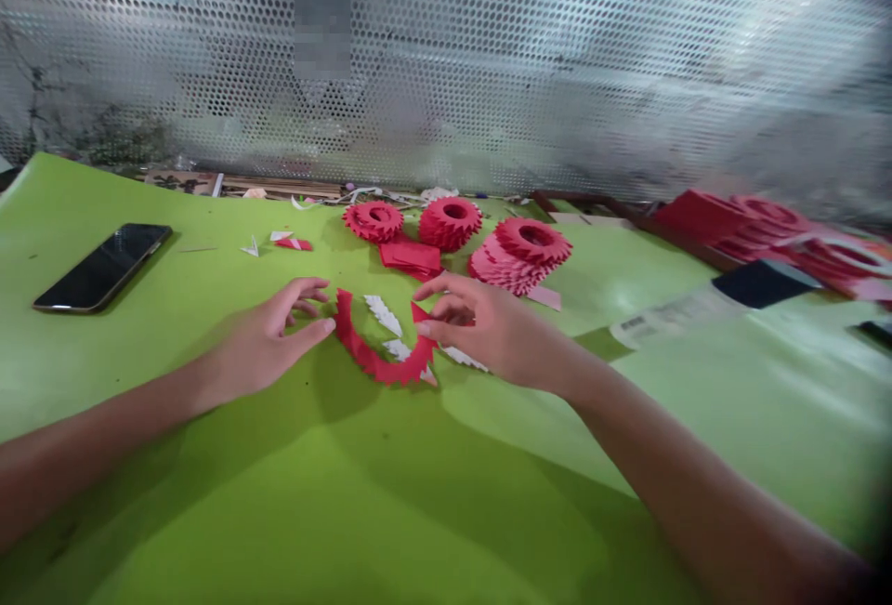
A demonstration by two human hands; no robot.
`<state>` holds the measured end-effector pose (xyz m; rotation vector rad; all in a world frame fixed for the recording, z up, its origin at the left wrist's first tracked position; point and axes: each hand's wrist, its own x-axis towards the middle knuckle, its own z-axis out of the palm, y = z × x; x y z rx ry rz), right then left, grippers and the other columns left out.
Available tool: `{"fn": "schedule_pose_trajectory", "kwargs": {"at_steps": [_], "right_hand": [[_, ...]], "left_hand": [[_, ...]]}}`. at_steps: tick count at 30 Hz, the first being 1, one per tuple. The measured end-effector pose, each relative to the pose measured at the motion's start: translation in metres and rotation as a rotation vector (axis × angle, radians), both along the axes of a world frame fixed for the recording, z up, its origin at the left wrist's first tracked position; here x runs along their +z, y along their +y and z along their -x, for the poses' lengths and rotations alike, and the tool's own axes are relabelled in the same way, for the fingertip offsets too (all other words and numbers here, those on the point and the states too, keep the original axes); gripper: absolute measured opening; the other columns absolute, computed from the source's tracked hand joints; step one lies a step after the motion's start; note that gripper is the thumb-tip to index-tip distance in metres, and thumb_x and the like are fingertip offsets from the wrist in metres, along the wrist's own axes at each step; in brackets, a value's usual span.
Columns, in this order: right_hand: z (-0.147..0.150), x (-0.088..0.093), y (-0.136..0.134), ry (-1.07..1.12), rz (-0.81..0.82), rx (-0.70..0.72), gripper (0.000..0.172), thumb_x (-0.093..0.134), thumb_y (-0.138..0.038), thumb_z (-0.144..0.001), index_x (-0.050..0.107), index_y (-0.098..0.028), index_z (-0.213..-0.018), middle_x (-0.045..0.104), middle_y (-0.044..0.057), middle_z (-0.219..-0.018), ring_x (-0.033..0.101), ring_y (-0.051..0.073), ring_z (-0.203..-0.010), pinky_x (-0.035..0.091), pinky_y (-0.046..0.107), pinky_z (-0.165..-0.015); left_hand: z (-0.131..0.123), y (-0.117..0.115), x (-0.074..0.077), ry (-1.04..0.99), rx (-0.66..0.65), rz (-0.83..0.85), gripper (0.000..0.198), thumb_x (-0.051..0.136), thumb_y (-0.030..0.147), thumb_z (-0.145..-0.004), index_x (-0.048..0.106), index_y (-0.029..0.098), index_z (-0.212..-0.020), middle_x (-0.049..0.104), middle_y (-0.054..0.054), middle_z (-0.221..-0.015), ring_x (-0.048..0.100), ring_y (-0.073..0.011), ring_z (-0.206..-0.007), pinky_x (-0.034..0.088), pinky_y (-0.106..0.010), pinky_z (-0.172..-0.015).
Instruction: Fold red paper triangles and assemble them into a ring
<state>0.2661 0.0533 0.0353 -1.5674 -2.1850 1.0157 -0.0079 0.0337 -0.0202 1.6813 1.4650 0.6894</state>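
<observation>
- A perforated metal screen (446, 57) spans the back, cut off above and at both sides; what lies beyond it is blurred, and a grey square masks one patch
- The green table (376, 512) runs out of view at the bottom; its back edge is littered with scraps too small to name, and there is room to move in front of both hands
- The right hand (488, 331) comes in from the lower right, wrist bent inward, thumb and forefinger pinching one end of the red strip; its other fingers curl, partly hidden
- The left hand (275, 335) reaches in level from the left, fingers parted and bent, thumb beside the strip's other end; whether they touch I cannot tell
- Red paper pieces (725, 219) are heaped at far right, smeared by blur and cut off by the frame
- A black phone (104, 269) lies near the left edge
- Three toothed paper rings (456, 222) stand beyond the hands
- The curved red strip (380, 368) arches between the hands, partly covering a white strip (397, 349)
</observation>
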Motion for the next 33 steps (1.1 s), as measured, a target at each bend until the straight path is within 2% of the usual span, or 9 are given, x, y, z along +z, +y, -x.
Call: {"fn": "schedule_pose_trajectory", "kwargs": {"at_steps": [4, 7, 10, 13, 16, 20, 23, 27, 33], "right_hand": [[0.001, -0.004, -0.002, 0.1, -0.137, 0.039, 0.031, 0.067, -0.045, -0.091, 0.069, -0.019, -0.108, 0.075, 0.006, -0.094, 0.068, 0.019, -0.075, 0.05, 0.033, -0.066], [0.002, -0.006, -0.005, 0.204, -0.228, 0.063, 0.026, 0.069, -0.044, -0.091, 0.07, -0.02, -0.101, 0.074, 0.006, -0.095, 0.069, 0.019, -0.082, 0.052, 0.032, -0.069], [0.004, -0.009, -0.007, 0.289, -0.272, 0.043, 0.022, 0.07, -0.041, -0.092, 0.067, -0.02, -0.098, 0.074, 0.005, -0.093, 0.069, 0.019, -0.082, 0.054, 0.031, -0.069], [0.007, -0.014, -0.008, 0.344, -0.319, 0.019, 0.02, 0.07, -0.038, -0.092, 0.064, -0.019, -0.098, 0.074, 0.004, -0.091, 0.07, 0.017, -0.079, 0.055, 0.03, -0.067], [0.012, -0.022, -0.011, 0.354, -0.371, 0.037, 0.019, 0.071, -0.036, -0.092, 0.065, -0.019, -0.099, 0.075, 0.005, -0.091, 0.071, 0.017, -0.078, 0.058, 0.028, -0.066], [0.017, -0.033, -0.018, 0.315, -0.479, 0.114, 0.014, 0.068, -0.032, -0.095, 0.067, -0.019, -0.101, 0.077, 0.005, -0.093, 0.074, 0.016, -0.079, 0.058, 0.026, -0.065], [0.018, -0.037, -0.024, 0.285, -0.583, 0.19, 0.011, 0.067, -0.028, -0.096, 0.067, -0.02, -0.102, 0.078, 0.004, -0.093, 0.076, 0.016, -0.08, 0.059, 0.025, -0.067], [0.019, -0.038, -0.027, 0.257, -0.668, 0.218, 0.008, 0.068, -0.023, -0.096, 0.067, -0.02, -0.104, 0.079, 0.002, -0.092, 0.077, 0.015, -0.079, 0.058, 0.024, -0.067], [0.022, -0.042, -0.029, 0.236, -0.628, 0.258, 0.011, 0.068, -0.017, -0.095, 0.066, -0.019, -0.106, 0.081, 0.0, -0.094, 0.078, 0.015, -0.079, 0.058, 0.023, -0.067]], "left_hand": [[0.0, 0.002, 0.002, -0.101, 0.086, 0.052, 0.059, 0.059, 0.058, -0.095, 0.054, 0.027, -0.144, 0.068, -0.01, -0.137, 0.062, -0.0357, -0.127, 0.052, -0.048, -0.103], [0.003, 0.007, 0.001, -0.235, 0.176, 0.078, 0.051, 0.049, 0.056, -0.101, 0.057, 0.027, -0.141, 0.066, -0.008, -0.141, 0.059, -0.0343, -0.131, 0.045, -0.049, -0.112], [0.005, 0.011, -0.002, -0.513, 0.15, 0.072, 0.05, 0.027, 0.048, -0.109, 0.058, 0.019, -0.135, 0.067, -0.013, -0.135, 0.063, -0.0312, -0.124, 0.052, -0.046, -0.102], [0.005, 0.01, -0.003, -0.69, 0.054, -0.02, 0.051, 0.026, 0.049, -0.11, 0.063, 0.016, -0.125, 0.072, -0.013, -0.121, 0.067, -0.0286, -0.114, 0.057, -0.04, -0.09], [0.005, 0.002, -0.003, -0.757, 0.011, -0.103, 0.052, 0.041, 0.06, -0.106, 0.07, 0.018, -0.109, 0.075, -0.009, -0.106, 0.068, -0.026, -0.106, 0.056, -0.037, -0.091], [0.003, -0.01, 0.0, -0.835, -0.073, -0.072, 0.053, 0.055, 0.068, -0.098, 0.075, 0.02, -0.091, 0.073, -0.005, -0.083, 0.069, -0.0248, -0.089, 0.056, -0.036, -0.086], [0.001, -0.017, 0.006, -0.879, -0.156, -0.06, 0.052, 0.054, 0.064, -0.1, 0.078, 0.019, -0.089, 0.07, -0.006, -0.077, 0.065, -0.0234, -0.082, 0.054, -0.035, -0.084], [-0.001, -0.023, 0.014, -0.95, -0.183, -0.006, 0.052, 0.054, 0.064, -0.099, 0.076, 0.019, -0.083, 0.063, -0.004, -0.069, 0.056, -0.0199, -0.07, 0.052, -0.032, -0.077], [-0.006, -0.029, 0.01, -0.9, -0.098, 0.043, 0.057, 0.048, 0.064, -0.101, 0.059, 0.021, -0.065, 0.044, 0.0, -0.061, 0.041, -0.0186, -0.064, 0.044, -0.03, -0.067]]}}
